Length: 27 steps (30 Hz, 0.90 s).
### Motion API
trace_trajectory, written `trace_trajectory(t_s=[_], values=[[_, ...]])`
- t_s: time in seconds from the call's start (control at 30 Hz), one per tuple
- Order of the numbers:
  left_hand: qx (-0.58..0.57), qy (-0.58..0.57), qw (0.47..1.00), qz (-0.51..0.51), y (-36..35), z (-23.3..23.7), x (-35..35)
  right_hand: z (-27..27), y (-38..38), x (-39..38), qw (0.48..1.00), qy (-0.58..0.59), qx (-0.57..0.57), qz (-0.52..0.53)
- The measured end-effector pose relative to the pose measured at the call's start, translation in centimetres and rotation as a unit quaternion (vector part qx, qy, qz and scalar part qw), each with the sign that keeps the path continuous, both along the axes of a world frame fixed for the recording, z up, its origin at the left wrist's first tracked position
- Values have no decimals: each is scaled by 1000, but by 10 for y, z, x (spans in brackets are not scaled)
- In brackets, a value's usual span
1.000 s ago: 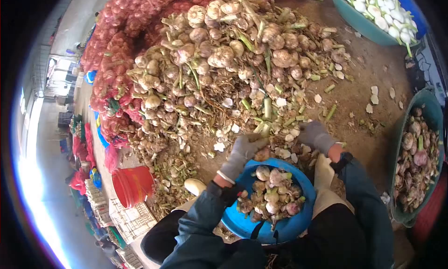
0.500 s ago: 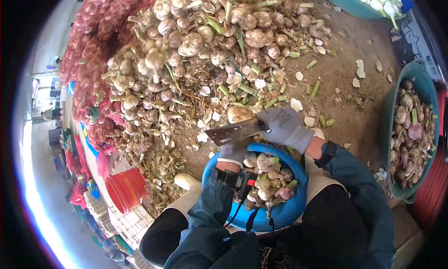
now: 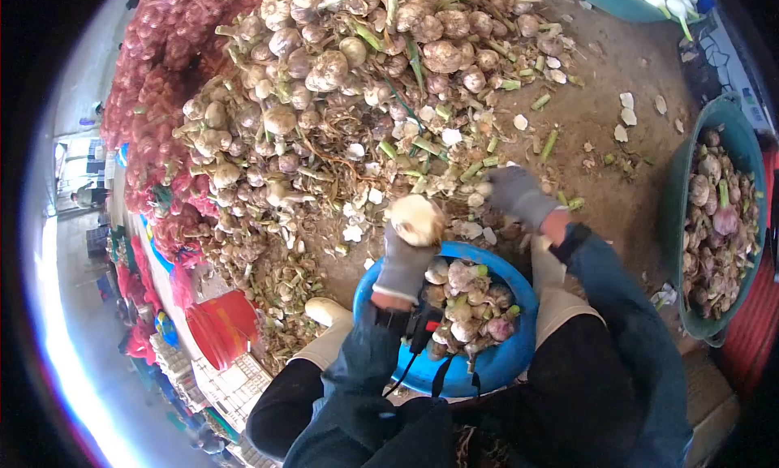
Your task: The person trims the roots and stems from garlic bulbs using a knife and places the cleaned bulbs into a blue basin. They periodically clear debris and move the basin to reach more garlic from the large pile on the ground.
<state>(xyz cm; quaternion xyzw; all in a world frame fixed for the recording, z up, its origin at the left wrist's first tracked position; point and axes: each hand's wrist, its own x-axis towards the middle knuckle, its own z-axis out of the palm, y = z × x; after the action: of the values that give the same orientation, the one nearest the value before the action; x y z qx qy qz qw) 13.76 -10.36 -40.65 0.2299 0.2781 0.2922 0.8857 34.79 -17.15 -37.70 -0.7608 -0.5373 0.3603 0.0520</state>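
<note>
In its grey glove, my left hand [image 3: 403,265] grips a large garlic bulb [image 3: 417,219], its pale side facing up, above the rim of a blue basin [image 3: 526,302]. To the right, my gloved right hand [image 3: 519,197] is smeared by motion and curled like a fist. It had the broad-bladed knife a moment ago; the blade cannot be made out now. Between my knees, the basin holds several garlic bulbs [image 3: 472,302] with short stems. A big heap of garlic [image 3: 324,79] lies on the floor ahead, with cut stems and peelings at its near edge.
A green tub [image 3: 680,265] of garlic stands at the right. Another tub [image 3: 625,7] with white, peeled-looking bulbs is at the top right. Red mesh sacks [image 3: 158,87] are stacked at the left, above a red bucket [image 3: 213,330]. Skin scraps [image 3: 626,115] dot the floor.
My right hand has moved right and slightly down, away from the bulb, and the knife blade no longer shows. My left hand has raised the bulb's pale side into view.
</note>
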Motion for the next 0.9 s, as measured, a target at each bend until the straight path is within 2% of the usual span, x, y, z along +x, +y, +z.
trace_trajectory(t_s=[0.03,0.07,0.1,0.13,0.17,0.2,0.23,0.27,0.3,0.33,0.37,0.4,0.43,0.5,0.53,0.6,0.63,0.67,0.7,0.73,0.77,0.8,0.83,0.9], values=[[-158,-70,985,-27,-4,54,6,-5,-8,17,996,-11,-70,-46],[8,-48,984,-169,4,49,0,-26,-19,29,993,-15,-86,-84],[172,-21,937,-303,12,44,-5,-45,-29,32,987,-19,-104,-121],[224,139,860,-437,16,89,8,-42,-31,30,988,-21,-97,-119],[266,291,737,-548,20,145,29,-35,-34,30,984,-28,-94,-146],[393,293,677,-549,34,161,47,-32,-36,31,980,-34,-92,-173],[476,462,633,-399,56,140,39,-35,-35,31,981,-35,-88,-172],[684,478,517,-191,89,134,45,-41,-33,31,982,-23,-89,-165],[705,611,297,-205,111,165,73,-43,-31,30,983,-10,-91,-160],[749,610,205,-159,137,173,85,-33,-25,27,982,-27,-103,-155],[728,635,202,-162,160,169,94,-29,-19,27,982,-31,-97,-157],[709,672,138,-163,184,150,99,-27,-16,25,984,6,-82,-160],[710,672,137,-160,189,151,101,-27,-17,22,983,46,-70,-162],[623,717,211,-229,198,148,107,-31,-23,22,985,29,-49,-162],[533,755,274,-267,189,153,110,-34,-30,22,984,10,-37,-173],[383,709,535,-252,190,124,73,-34,-40,24,983,6,-35,-180],[427,524,687,-267,211,60,29,-32,-39,24,983,7,-36,-182],[443,307,799,-267,221,7,-11,-29,-37,22,989,13,-1,-146],[139,380,909,-97,139,61,16,-23,-34,18,993,19,32,-109],[59,373,925,-44,102,73,24,-5,-27,9,996,21,43,-76],[29,289,956,-47,79,72,23,-2,-22,0,996,21,39,-77],[-38,209,972,-96,72,47,6,-1,-19,-8,989,23,132,-62],[-53,179,975,-121,50,53,5,1,-15,-15,973,25,224,-46],[47,243,944,-219,26,71,12,19,-3,-20,982,23,186,-26]])
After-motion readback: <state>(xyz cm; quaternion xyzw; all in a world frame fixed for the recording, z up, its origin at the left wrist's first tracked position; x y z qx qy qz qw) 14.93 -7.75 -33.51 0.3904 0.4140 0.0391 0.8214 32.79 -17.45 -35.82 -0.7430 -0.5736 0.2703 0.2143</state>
